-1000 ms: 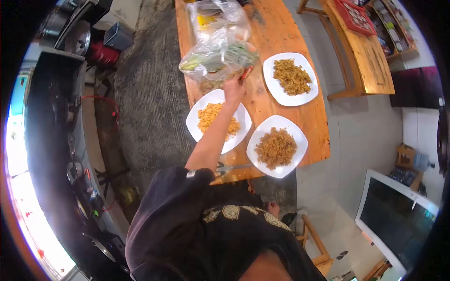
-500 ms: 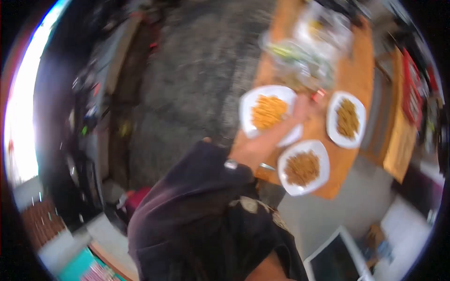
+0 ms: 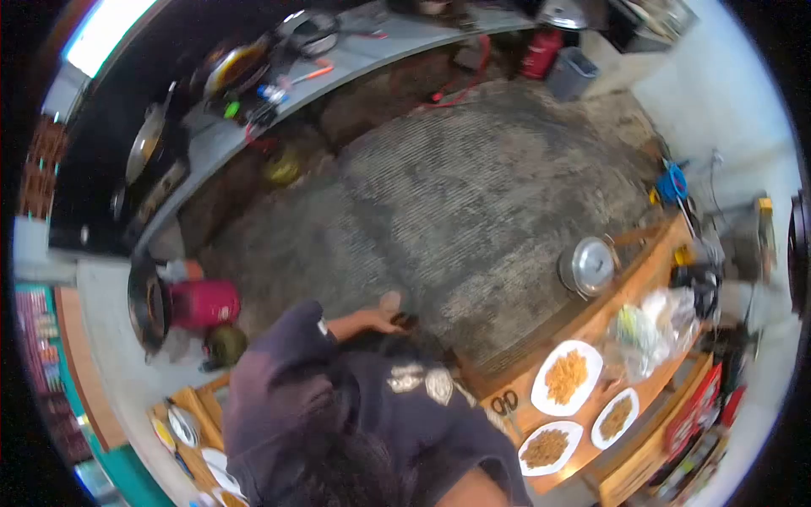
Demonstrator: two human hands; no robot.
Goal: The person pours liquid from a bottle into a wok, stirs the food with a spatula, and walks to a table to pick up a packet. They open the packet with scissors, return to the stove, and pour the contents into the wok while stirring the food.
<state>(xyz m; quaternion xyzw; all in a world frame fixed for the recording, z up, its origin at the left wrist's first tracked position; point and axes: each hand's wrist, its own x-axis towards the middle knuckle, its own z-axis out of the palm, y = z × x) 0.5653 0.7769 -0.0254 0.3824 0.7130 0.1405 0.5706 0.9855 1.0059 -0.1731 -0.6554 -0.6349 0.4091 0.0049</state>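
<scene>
My left hand [image 3: 382, 322] is out in front of my body, over the dark floor, with its fingers curled. A small, pale, see-through round item [image 3: 390, 302] shows at its fingers; its kind is too blurred to tell. Only part of my right arm [image 3: 480, 487] shows at the bottom edge, and the hand is out of view. On the wooden table [image 3: 498, 427] to the right stand a white plate of orange food pieces [image 3: 566, 378], a plate of brown food [image 3: 546, 449] and a plate of yellowish-brown food [image 3: 616, 418]. Black-handled scissors [image 3: 504, 402] lie beside them.
Clear plastic bags [image 3: 646, 334] lie farther along the table. A lidded metal pot [image 3: 589, 265] stands by its far edge. A long counter [image 3: 372, 61] with pans runs across the back and left. A pink gas cylinder [image 3: 205, 304] and a wok [image 3: 149, 306] are at left.
My left hand has left the plates on the table and is now over the floor in front of me. The view has turned, so the table sits lower right and more counter shows.
</scene>
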